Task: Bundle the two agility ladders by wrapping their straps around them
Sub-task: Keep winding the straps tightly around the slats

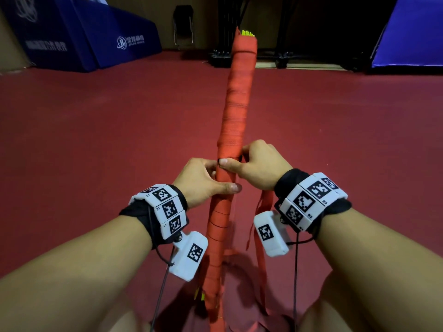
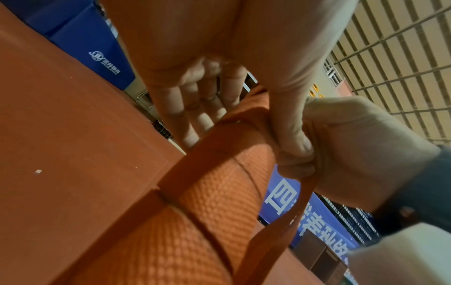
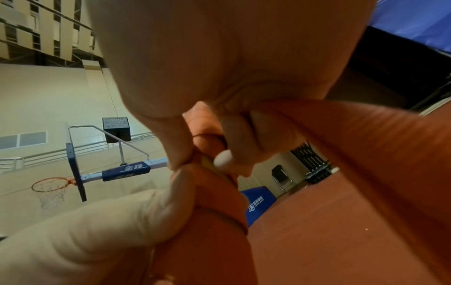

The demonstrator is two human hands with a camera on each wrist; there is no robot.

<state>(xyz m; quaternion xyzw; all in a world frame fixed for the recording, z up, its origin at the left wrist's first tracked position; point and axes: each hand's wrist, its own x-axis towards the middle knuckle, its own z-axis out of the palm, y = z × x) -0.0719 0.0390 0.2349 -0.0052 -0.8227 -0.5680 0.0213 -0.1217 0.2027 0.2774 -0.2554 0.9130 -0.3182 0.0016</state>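
The two agility ladders form one long bundle (image 1: 236, 111) wound in red-orange strap, tilted up and away from me, with yellow rung tips (image 1: 247, 32) at its far end. My left hand (image 1: 223, 182) grips the bundle (image 2: 219, 192) at mid-length, thumb across the front. Just above it my right hand (image 1: 239, 161) pinches the strap against the bundle, thumb pressed on the wrap. A loose strap tail (image 1: 261, 212) hangs from the right hand; it also shows as the strap tail (image 2: 300, 202) in the left wrist view. The bundle's lower end sits between my knees.
The dark red gym floor (image 1: 96, 140) spreads all around. Blue padded mats (image 1: 72, 39) stand at the back left, another blue mat (image 1: 412, 32) at the back right. A folding chair (image 1: 183, 25) and a black rack (image 1: 282, 56) stand behind the bundle. A basketball hoop (image 3: 51, 186) is overhead.
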